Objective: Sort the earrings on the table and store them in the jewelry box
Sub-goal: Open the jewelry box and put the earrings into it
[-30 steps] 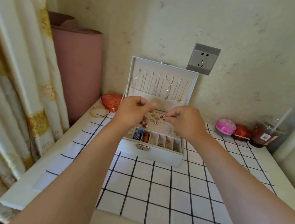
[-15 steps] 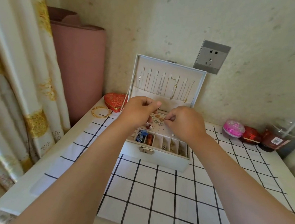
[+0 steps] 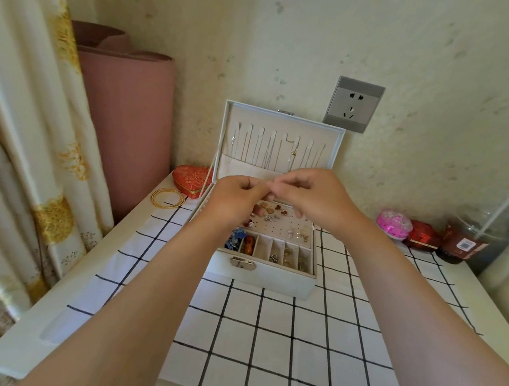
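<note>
Along the left edge of the table (image 3: 53, 298), nothing different: gold bangles (image 3: 168, 198) and a red heart-shaped box (image 3: 191, 181) in the far left corner, in front of a rolled pink mat (image 3: 124, 120) and a patterned curtain (image 3: 20, 141). Over the jewelry box (image 3: 264, 277), standing open at the far middle of the checked cloth (image 3: 265, 332), the one real change: left hand (image 3: 234, 197) and right hand (image 3: 317, 198), a second ago slightly apart and low over the perforated panel, now lifted and drawn together, fingertips touching in front of the lower part of the upright lid (image 3: 282, 140). Both curled into a pinch; impossible to tell whether an earring or its back sits between the fingertips, too small to see. Probably means fitting or separating one piece before pressing it into the panel. Earrings (image 3: 273, 213) already set in the panel's holes beneath the hands, more in the front compartments; none visible loose on the cloth, so apparently close to finished. Further right, a grey wall socket (image 3: 353, 104) without readable marking, then along the far right edge a pink round box (image 3: 393, 223), a small red box (image 3: 421, 236) and a plastic drink cup (image 3: 470, 239) with a straw. On the cup's dark label (image 3: 464, 244), a square code-like patch and pale print, too small to read; no other writing legible.
</note>
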